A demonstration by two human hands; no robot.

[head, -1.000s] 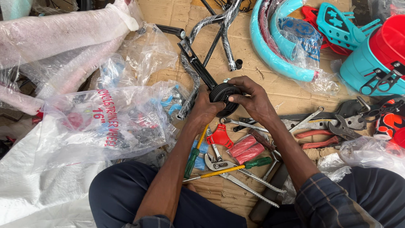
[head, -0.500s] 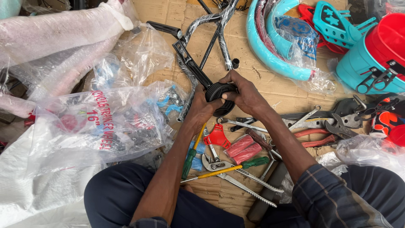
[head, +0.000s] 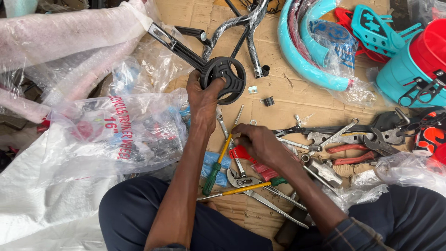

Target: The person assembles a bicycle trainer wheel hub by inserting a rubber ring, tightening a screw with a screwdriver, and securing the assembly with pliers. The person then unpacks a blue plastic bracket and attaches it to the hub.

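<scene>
My left hand (head: 203,95) grips a small black plastic wheel (head: 226,79) fixed to a black metal bracket (head: 176,45), holding it above the cardboard floor (head: 274,95). My right hand (head: 259,142) is down among the loose tools, fingertips on a thin metal tool beside a yellow-and-green screwdriver (head: 217,163). Whether the fingers have closed on it I cannot tell. Red-handled pliers (head: 253,162) lie under this hand.
Spanners and pliers (head: 346,142) are scattered to the right. Teal mudguards (head: 306,46), a teal and red basket (head: 413,65) and black frame tubes (head: 251,32) lie at the top. Clear plastic bags (head: 111,135) cover the left. A small metal clip (head: 267,101) lies loose.
Both hands were together on the black wheel. My right hand has let go and dropped to the tools below, while the left has turned the wheel face-up.
</scene>
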